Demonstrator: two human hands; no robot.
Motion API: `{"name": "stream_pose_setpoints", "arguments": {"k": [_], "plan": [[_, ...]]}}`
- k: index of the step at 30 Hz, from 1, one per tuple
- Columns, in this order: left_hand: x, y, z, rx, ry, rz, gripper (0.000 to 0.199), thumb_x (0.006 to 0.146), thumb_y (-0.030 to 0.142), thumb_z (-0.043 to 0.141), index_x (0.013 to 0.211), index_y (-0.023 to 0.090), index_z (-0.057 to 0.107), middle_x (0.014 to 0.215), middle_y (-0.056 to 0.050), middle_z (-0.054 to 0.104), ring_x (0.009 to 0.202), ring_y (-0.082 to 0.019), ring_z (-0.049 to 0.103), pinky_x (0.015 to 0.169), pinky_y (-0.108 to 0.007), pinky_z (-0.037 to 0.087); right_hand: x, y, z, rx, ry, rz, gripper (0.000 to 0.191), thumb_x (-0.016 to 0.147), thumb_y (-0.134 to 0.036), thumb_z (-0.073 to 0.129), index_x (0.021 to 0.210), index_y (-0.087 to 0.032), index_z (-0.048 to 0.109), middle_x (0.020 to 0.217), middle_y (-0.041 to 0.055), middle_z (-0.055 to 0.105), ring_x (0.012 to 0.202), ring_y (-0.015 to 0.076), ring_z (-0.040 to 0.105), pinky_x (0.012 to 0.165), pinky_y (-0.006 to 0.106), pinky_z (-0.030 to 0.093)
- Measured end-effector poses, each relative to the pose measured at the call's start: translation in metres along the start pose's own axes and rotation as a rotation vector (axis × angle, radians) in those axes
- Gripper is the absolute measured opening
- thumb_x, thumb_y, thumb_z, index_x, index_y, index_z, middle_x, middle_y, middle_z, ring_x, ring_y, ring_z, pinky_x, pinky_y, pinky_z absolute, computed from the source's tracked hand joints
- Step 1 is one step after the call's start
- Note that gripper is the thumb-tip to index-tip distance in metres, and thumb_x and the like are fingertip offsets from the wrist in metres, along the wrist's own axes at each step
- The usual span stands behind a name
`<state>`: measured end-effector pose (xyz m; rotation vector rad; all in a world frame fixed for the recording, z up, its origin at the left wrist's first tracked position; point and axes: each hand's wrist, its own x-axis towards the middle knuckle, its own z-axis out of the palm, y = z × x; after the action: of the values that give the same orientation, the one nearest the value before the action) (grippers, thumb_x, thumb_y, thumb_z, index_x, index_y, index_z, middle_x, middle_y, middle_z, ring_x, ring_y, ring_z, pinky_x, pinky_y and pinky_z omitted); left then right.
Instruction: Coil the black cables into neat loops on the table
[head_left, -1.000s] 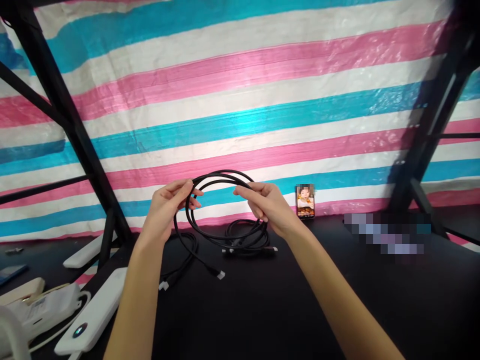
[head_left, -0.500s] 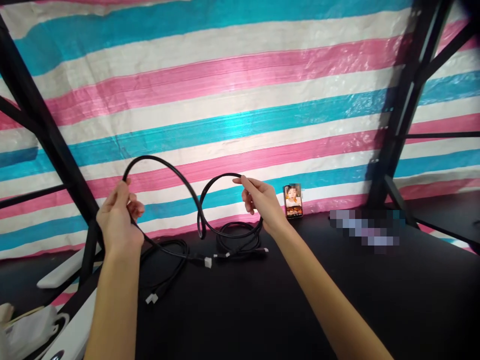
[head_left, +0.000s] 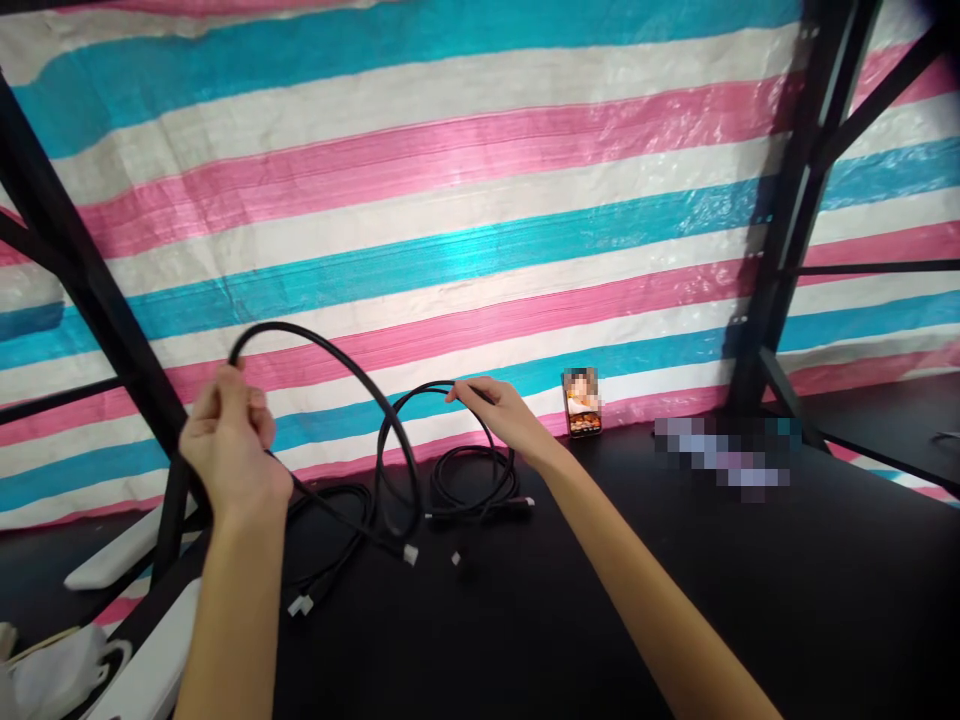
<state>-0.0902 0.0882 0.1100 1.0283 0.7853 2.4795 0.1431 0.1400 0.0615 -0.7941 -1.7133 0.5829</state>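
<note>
Between my hands hangs a thick black cable (head_left: 360,375) bent in loops above the table. My left hand (head_left: 236,440), at the left, is closed on one part of it. One light-coloured plug (head_left: 410,555) hangs or rests below the loop, right of that hand. My right hand (head_left: 499,410) pinches the top of the other loop, palm down. Behind it on the table lies a coiled black cable (head_left: 442,490) with a light-tipped plug. Another coiled black cable (head_left: 352,550), with pale connector ends (head_left: 300,605), lies near my left forearm.
A phone (head_left: 583,405) with a lit screen leans against the striped sheet (head_left: 465,250) at the back of the black table (head_left: 600,620). A blurred-out item (head_left: 724,455) lies to its right. White objects (head_left: 56,675) sit at the lower left, beside black frame posts (head_left: 112,310).
My right hand has moved down and slightly left with its loop of cable. My left hand has shifted a little left and down, still gripping the cable. The view has turned slightly.
</note>
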Motion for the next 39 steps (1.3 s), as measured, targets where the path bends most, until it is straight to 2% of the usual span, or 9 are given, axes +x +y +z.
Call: {"name": "stream_pose_setpoints", "arguments": {"k": [6, 8, 12, 15, 19, 24, 29, 34, 39], "plan": [[-0.035, -0.012, 0.023, 0.029, -0.207, 0.01, 0.024, 0.069, 0.038, 0.072, 0.072, 0.016, 0.063, 0.05, 0.007, 0.048, 0.038, -0.002, 0.027, 0.035, -0.021, 0.012, -0.011, -0.017, 0.022, 0.191, -0.269, 0.022, 0.039, 0.089, -0.052, 0.042, 0.08, -0.022, 0.066, 0.099, 0.004, 0.062, 0.1, 0.0211, 0.053, 0.086, 0.033, 0.038], [-0.039, -0.013, 0.025, 0.042, -0.268, -0.026, 0.027, 0.07, 0.041, 0.071, 0.074, 0.016, 0.062, 0.047, 0.008, 0.044, 0.037, -0.002, 0.026, 0.035, -0.021, 0.013, -0.011, -0.012, 0.028, 0.169, -0.238, -0.001, 0.04, 0.088, -0.053, 0.043, 0.085, -0.023, 0.068, 0.111, 0.0059, 0.059, 0.114, 0.0233, 0.046, 0.094, 0.036, 0.034], [-0.031, -0.009, 0.019, 0.066, -0.266, -0.023, 0.033, 0.07, 0.047, 0.069, 0.066, 0.017, 0.056, 0.043, 0.01, 0.03, 0.038, -0.004, 0.021, 0.035, -0.021, 0.013, -0.003, 0.009, 0.028, 0.036, 0.004, -0.066, 0.042, 0.085, -0.057, 0.044, 0.083, -0.024, 0.07, 0.117, 0.0076, 0.057, 0.128, 0.0253, 0.032, 0.104, 0.04, 0.024], [-0.018, -0.002, 0.011, 0.046, -0.162, 0.047, 0.036, 0.07, 0.047, 0.069, 0.059, 0.018, 0.05, 0.045, 0.01, 0.026, 0.039, -0.004, 0.019, 0.036, -0.022, 0.011, 0.002, 0.025, 0.019, 0.08, 0.044, -0.004, 0.044, 0.086, -0.058, 0.041, 0.076, -0.023, 0.065, 0.102, 0.0069, 0.062, 0.12, 0.0261, 0.041, 0.1, 0.04, 0.028], [-0.001, 0.002, 0.0, 0.003, -0.109, 0.048, 0.029, 0.075, 0.048, 0.065, 0.068, 0.021, 0.058, 0.049, 0.008, 0.025, 0.039, -0.006, 0.016, 0.037, -0.026, 0.008, 0.003, 0.034, 0.013, 0.24, -0.004, 0.135, 0.045, 0.085, -0.061, 0.04, 0.077, -0.02, 0.057, 0.091, 0.0048, 0.06, 0.101, 0.0229, 0.055, 0.092, 0.036, 0.035], [0.005, 0.004, -0.005, -0.039, -0.177, -0.039, 0.027, 0.079, 0.05, 0.061, 0.071, 0.025, 0.056, 0.048, 0.009, 0.021, 0.038, -0.007, 0.01, 0.041, -0.03, 0.007, -0.002, 0.033, 0.022, 0.197, -0.117, 0.186, 0.049, 0.085, -0.063, 0.037, 0.077, -0.02, 0.06, 0.095, 0.0045, 0.059, 0.105, 0.023, 0.05, 0.094, 0.035, 0.031], [0.005, 0.018, -0.008, -0.131, -0.107, -0.027, 0.026, 0.083, 0.046, 0.06, 0.071, 0.023, 0.056, 0.047, 0.008, 0.023, 0.039, -0.008, 0.011, 0.041, -0.03, 0.007, -0.006, 0.047, 0.034, 0.261, -0.241, 0.238, 0.052, 0.082, -0.066, 0.04, 0.075, -0.019, 0.06, 0.095, 0.0056, 0.06, 0.102, 0.0225, 0.05, 0.096, 0.037, 0.029], [0.01, 0.023, -0.013, -0.227, -0.107, -0.078, 0.028, 0.086, 0.045, 0.055, 0.07, 0.021, 0.055, 0.044, 0.009, 0.022, 0.036, -0.006, 0.011, 0.037, -0.029, 0.008, -0.011, 0.061, 0.043, 0.345, -0.365, 0.399, 0.056, 0.081, -0.069, 0.038, 0.084, -0.018, 0.061, 0.1, 0.0085, 0.059, 0.107, 0.024, 0.05, 0.093, 0.04, 0.031], [0.006, 0.017, -0.005, -0.305, -0.158, -0.178, 0.028, 0.09, 0.04, 0.05, 0.072, 0.02, 0.057, 0.041, 0.009, 0.024, 0.034, -0.005, 0.011, 0.033, -0.024, 0.01, -0.016, 0.069, 0.051, 0.374, -0.443, 0.486, 0.039, 0.081, -0.056, 0.052, 0.078, -0.018, 0.06, 0.092, 0.0057, 0.06, 0.098, 0.0193, 0.052, 0.092, 0.035, 0.033]]}}
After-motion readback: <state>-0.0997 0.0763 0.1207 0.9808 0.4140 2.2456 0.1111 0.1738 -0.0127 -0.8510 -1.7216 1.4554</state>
